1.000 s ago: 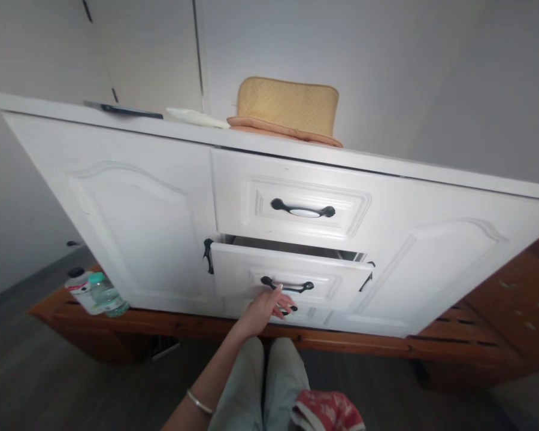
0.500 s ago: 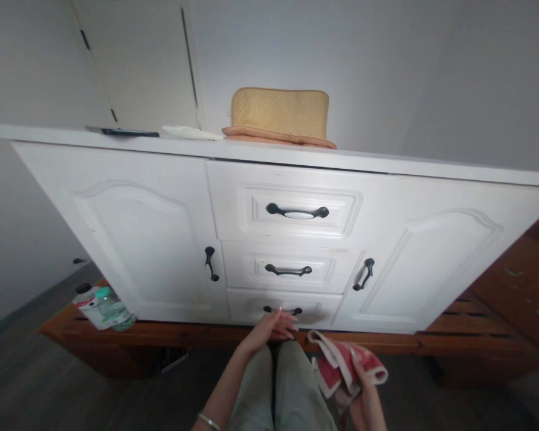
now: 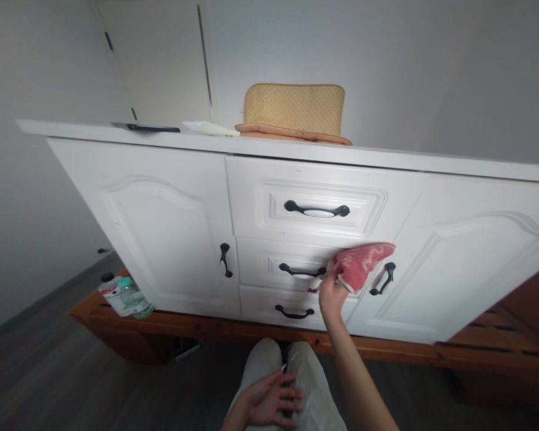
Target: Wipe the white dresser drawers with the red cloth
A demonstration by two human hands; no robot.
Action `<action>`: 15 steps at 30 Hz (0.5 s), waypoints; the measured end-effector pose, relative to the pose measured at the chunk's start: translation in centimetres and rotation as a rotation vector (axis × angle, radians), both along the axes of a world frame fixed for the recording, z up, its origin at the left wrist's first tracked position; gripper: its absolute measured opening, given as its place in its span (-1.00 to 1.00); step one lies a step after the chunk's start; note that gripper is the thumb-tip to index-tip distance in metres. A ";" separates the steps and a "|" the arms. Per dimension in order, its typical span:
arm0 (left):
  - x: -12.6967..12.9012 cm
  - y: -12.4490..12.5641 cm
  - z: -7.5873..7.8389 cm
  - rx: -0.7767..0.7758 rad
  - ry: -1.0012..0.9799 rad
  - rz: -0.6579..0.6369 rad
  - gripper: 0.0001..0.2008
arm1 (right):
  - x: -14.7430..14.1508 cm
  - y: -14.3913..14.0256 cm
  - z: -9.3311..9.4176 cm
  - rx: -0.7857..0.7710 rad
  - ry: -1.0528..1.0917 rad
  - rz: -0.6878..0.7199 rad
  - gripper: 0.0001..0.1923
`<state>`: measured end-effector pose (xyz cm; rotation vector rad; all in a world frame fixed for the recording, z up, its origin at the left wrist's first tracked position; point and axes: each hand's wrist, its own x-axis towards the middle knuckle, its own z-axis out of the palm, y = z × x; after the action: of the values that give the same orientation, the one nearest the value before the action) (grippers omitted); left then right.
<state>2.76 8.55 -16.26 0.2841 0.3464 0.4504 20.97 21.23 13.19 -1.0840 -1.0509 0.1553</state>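
Note:
A white sideboard with two doors and three middle drawers fills the view. My right hand grips a red and white cloth and presses it against the front of the middle drawer, just right of its black handle. All three drawers are shut. My left hand rests flat on my knee at the bottom of the view, fingers spread, holding nothing.
On top of the sideboard lie a tan cushion, a white object and a dark flat object. Two plastic bottles stand on the brown wooden base at the lower left. Dark floor lies around my legs.
The middle drawer went from open to shut. My left hand dropped from the lower handles to my knee. My right hand rose with the cloth to the middle drawer front.

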 end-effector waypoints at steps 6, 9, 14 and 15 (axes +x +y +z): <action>-1.2 1.6 0.3 0.031 -0.041 -0.136 -0.29 | -11.0 -0.2 0.4 0.290 -0.507 0.332 -0.01; -1.3 1.4 0.7 0.012 -0.044 -0.103 -0.33 | -14.6 -0.2 -1.7 0.260 -0.843 0.560 0.07; -1.5 0.8 1.5 0.016 -0.061 -0.086 -0.35 | -13.7 0.6 -7.9 0.226 -1.003 0.521 0.03; -1.7 0.8 1.6 0.035 -0.058 -0.085 -0.34 | -12.4 0.6 -9.3 0.204 -1.022 0.514 0.04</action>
<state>1.10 9.32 -14.64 0.3180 0.2693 0.3805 8.59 21.88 3.94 -0.6534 -2.2058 -0.1218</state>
